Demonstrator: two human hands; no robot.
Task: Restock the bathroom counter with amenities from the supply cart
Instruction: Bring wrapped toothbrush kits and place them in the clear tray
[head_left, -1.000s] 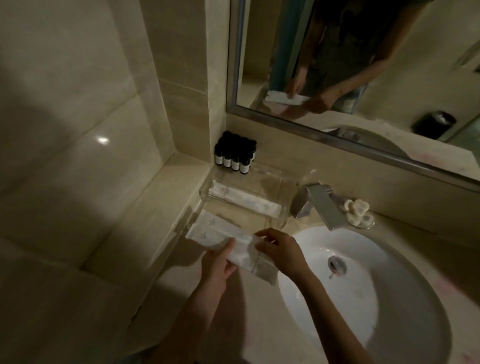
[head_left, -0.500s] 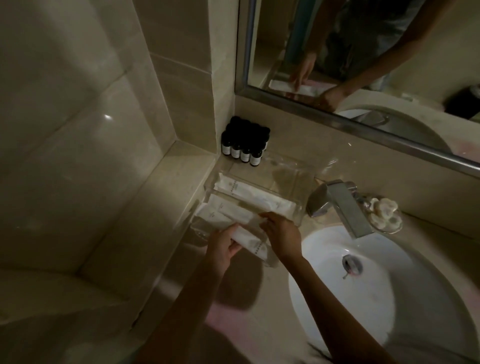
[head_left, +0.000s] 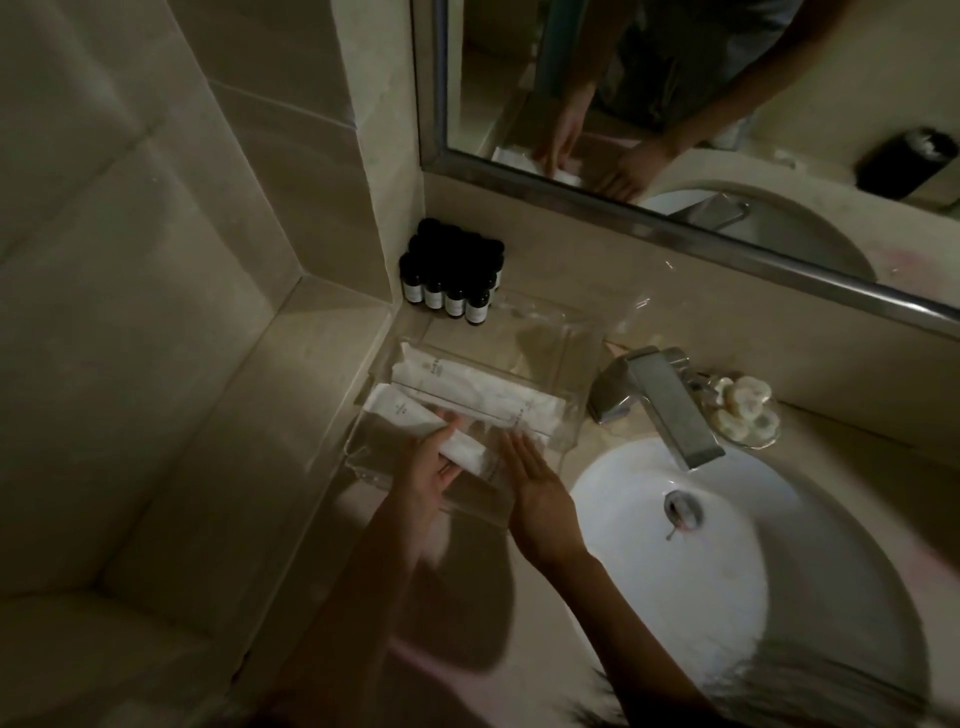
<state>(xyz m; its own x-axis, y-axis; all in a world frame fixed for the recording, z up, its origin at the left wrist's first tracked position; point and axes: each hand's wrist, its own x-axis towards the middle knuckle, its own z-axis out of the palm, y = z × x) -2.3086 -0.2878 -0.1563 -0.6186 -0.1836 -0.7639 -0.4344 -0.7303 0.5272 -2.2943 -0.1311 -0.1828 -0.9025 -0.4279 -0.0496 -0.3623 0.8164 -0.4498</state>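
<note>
A clear acrylic tray (head_left: 576, 332) stands on the beige counter left of the sink. Long white wrapped amenity packets (head_left: 467, 387) lie in its middle section. My left hand (head_left: 428, 470) holds another white packet (head_left: 402, 413) over the tray's front section, with the thumb on top. My right hand (head_left: 535, 483) hovers just right of it, fingers straight, holding nothing. Several small black bottles (head_left: 449, 283) with white labels stand in the corner behind the tray.
A white oval sink (head_left: 727, 571) fills the right side, with a chrome faucet (head_left: 660, 402) above it. A glass soap dish (head_left: 743, 410) holds pale soaps beside the faucet. A mirror (head_left: 675, 104) runs along the back wall. A tiled wall ledge (head_left: 270, 415) lies to the left.
Both hands carried the white packet forward and down into the tray's front section. My right hand has let go of it and now has straight fingers.
</note>
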